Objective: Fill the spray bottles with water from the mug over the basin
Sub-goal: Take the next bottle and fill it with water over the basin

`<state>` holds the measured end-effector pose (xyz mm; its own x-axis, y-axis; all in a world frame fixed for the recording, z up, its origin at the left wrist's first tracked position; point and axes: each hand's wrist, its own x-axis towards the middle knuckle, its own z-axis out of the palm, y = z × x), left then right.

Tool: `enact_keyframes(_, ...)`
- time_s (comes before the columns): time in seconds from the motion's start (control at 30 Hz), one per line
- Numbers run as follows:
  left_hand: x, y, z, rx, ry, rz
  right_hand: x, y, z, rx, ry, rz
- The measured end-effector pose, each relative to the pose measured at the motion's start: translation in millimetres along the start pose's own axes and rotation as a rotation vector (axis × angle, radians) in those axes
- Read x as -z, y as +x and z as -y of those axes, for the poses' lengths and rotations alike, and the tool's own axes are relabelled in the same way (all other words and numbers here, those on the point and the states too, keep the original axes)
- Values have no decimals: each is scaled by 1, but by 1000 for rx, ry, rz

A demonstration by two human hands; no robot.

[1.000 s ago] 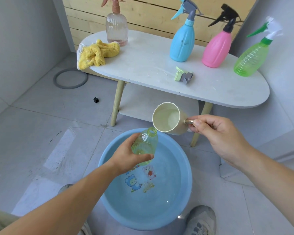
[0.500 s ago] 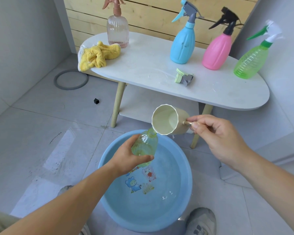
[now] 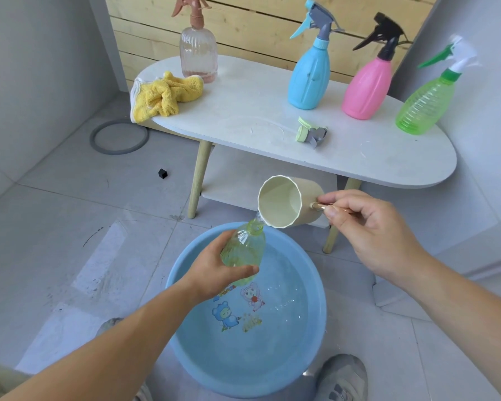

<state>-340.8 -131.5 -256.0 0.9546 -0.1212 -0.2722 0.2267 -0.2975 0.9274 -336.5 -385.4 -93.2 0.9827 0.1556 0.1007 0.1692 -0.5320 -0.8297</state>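
Note:
My left hand (image 3: 214, 273) grips an uncapped light green bottle (image 3: 245, 247) over the blue basin (image 3: 315, 328), its neck tilted up to the right. My right hand (image 3: 368, 227) holds the cream mug (image 3: 287, 201) by its metal handle. The mug lies tipped on its side, its lip just above the bottle's mouth, and water runs from it into the bottle. The bottle's green and grey spray head (image 3: 311, 134) lies on the white table (image 3: 373, 160). The basin holds shallow water over cartoon stickers.
On the table stand a clear pink bottle (image 3: 198, 53), a blue one (image 3: 310, 73), a pink one (image 3: 366, 88) and a green one (image 3: 425, 105), plus a yellow cloth (image 3: 162, 96). A grey ring (image 3: 119, 137) lies on the floor. My shoes (image 3: 342, 377) flank the basin.
The mug has dropped and tipped further until its lip meets the bottle's mouth, and water now pours. My left hand keeps the bottle in place.

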Motion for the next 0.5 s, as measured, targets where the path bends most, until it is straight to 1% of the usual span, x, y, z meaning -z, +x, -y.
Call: enact_keyframes(0.5, -1, 0, -1, -8, 13, 4, 1, 2, 0, 34, -43, -16)
